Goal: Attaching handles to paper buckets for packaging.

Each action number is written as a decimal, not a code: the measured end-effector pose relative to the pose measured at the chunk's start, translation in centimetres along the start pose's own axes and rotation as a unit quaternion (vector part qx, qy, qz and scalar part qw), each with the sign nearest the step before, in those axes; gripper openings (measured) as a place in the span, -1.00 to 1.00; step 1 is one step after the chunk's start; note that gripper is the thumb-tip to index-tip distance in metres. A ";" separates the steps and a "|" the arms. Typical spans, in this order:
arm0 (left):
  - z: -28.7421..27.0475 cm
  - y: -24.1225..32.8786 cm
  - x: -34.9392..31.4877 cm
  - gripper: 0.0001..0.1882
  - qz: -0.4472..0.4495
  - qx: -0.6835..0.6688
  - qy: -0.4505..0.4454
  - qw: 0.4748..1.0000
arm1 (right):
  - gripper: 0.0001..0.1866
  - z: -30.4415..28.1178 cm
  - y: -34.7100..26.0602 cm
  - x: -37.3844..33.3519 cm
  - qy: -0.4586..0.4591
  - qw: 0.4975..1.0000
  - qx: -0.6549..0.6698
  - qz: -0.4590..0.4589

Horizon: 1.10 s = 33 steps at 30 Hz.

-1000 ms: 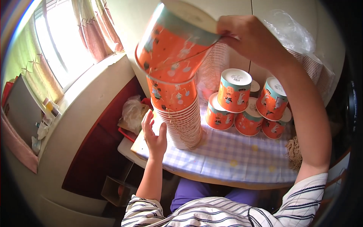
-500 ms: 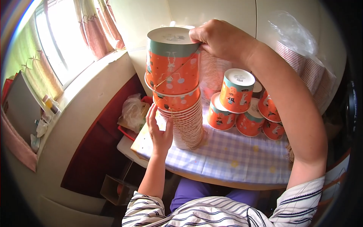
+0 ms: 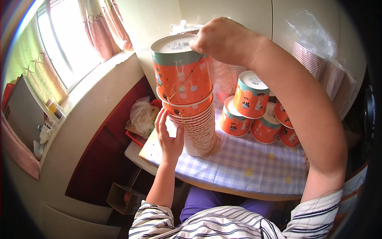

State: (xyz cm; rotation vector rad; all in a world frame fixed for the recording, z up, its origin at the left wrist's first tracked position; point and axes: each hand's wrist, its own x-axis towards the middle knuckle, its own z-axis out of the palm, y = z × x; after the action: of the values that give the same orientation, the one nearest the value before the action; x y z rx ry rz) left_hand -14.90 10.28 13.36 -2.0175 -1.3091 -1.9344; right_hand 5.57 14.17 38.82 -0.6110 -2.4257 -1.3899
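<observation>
The right hand (image 3: 223, 42) reaches across to the far side of the tabletop (image 3: 234, 167), its grip pinching the right edge of the base of an orange and teal paper cup (image 3: 181, 81), which stands upside down at the top of a tall nested stack (image 3: 201, 133). A thin twine (image 3: 189, 77) slants over the front of this cup, rising from its rim on the left to the curled fingers on the right; whether the fingers also hold the twine cannot be told. Most of the stack shows as white rims, one under another, and a tan cord (image 3: 195, 134) hangs down along its right side. The left hand (image 3: 170, 139) is upright on the near left side of the stack, its grip spread, thumb apart from the fingers, the fingertips close to the rims below the top cup; whether they touch cannot be told. The tabletop wears a purple and white checked cloth. Right of the stack, one upturned cup (image 3: 252, 95) rests on two others, a left one (image 3: 234, 119) and a right one (image 3: 266, 129), and further right more upturned cups (image 3: 289, 137) are partly hidden by the right forearm. On the far right stand pale nested stacks (image 3: 331, 77), with a clear plastic bag (image 3: 312, 36) over one. Left of the tabletop, a crumpled plastic bag (image 3: 142, 113) lies in a red tray (image 3: 136, 138).
</observation>
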 end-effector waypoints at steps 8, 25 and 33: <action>0.2 0.2 0.1 -0.41 0.006 0.001 0.002 1.000 | -0.93 1.1 -0.3 0.3 0.023 0.998 -0.035 -0.039; 0.1 0.4 0.1 -0.39 0.015 0.032 -0.006 0.999 | -0.92 2.6 0.1 -0.2 0.025 0.994 -0.068 -0.081; 0.0 0.6 0.1 -0.38 0.010 0.034 -0.003 0.999 | -0.93 3.4 0.1 -0.6 0.023 0.995 -0.072 -0.063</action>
State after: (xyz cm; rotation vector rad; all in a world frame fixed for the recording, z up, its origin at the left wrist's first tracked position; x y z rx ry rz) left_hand -14.52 9.91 13.73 -1.9992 -1.3323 -1.8504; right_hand 6.02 17.07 36.94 -0.4596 -2.3783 -1.6214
